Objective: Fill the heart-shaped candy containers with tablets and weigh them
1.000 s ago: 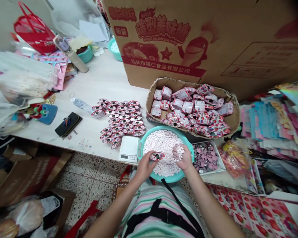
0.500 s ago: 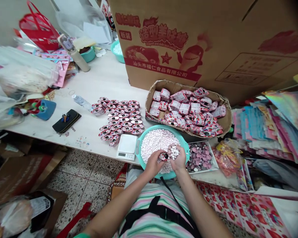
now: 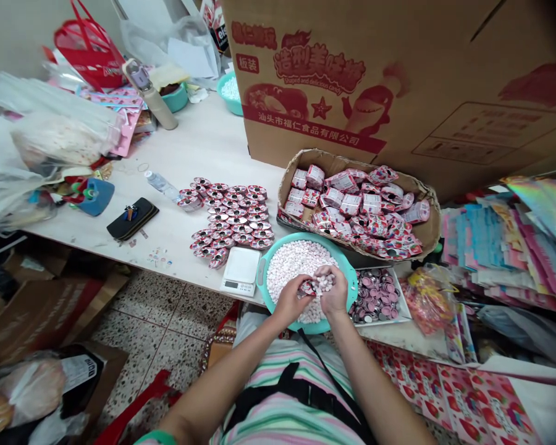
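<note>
My left hand (image 3: 289,301) is shut on a small round red-and-white candy cup (image 3: 308,288), held above a teal plastic basin (image 3: 348,275). My right hand (image 3: 332,292) holds a small bunch of pale pink candies (image 3: 325,283) against the cup's edge. Both hands are over the heap of pale pink candies (image 3: 294,266) filling the basin. To the left of the basin stands a white digital kitchen scale (image 3: 241,271). Several rows of filled round cups (image 3: 227,216) lie beyond it.
A shallow cardboard tray (image 3: 333,159) of red-and-white candy packs stands beyond the basin, before a large printed carton (image 3: 389,80). A white tray of round lids (image 3: 375,295) sits to the right. The table edge runs just past the basin, above a speckled floor.
My hands have drawn closer together, with the cup now pressed between them. The camera view has drifted slightly, shifting the table to the right.
</note>
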`<move>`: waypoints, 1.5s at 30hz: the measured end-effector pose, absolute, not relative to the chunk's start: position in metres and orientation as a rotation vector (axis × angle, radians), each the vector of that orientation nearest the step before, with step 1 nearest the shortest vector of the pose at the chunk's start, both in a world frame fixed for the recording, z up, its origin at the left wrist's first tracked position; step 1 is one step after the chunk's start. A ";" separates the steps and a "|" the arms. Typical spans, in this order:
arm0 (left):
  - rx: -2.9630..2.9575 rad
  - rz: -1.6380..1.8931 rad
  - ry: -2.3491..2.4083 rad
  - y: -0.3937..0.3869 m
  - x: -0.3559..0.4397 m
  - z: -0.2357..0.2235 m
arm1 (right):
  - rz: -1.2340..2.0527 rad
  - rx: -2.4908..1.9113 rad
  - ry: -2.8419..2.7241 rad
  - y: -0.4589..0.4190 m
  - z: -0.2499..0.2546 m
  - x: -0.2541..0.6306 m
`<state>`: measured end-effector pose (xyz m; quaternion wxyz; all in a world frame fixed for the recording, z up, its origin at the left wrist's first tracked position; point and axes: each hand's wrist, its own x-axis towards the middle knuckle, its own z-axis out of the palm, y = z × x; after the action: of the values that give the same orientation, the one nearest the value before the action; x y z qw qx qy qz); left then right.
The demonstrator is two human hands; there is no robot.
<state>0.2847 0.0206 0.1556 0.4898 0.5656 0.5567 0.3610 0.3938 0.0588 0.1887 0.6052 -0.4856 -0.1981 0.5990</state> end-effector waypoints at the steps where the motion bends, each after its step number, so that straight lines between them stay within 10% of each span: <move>1: 1.379 0.876 1.354 0.021 0.285 0.156 | 1.384 -1.125 -0.455 0.060 0.189 0.394; 45: 1.238 0.937 1.300 0.029 0.294 0.162 | 1.393 -1.098 -0.386 0.065 0.205 0.386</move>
<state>0.2940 0.0293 0.1625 0.5297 0.5187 0.5445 0.3923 0.3863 0.0654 0.2047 0.6157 -0.4767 -0.1674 0.6047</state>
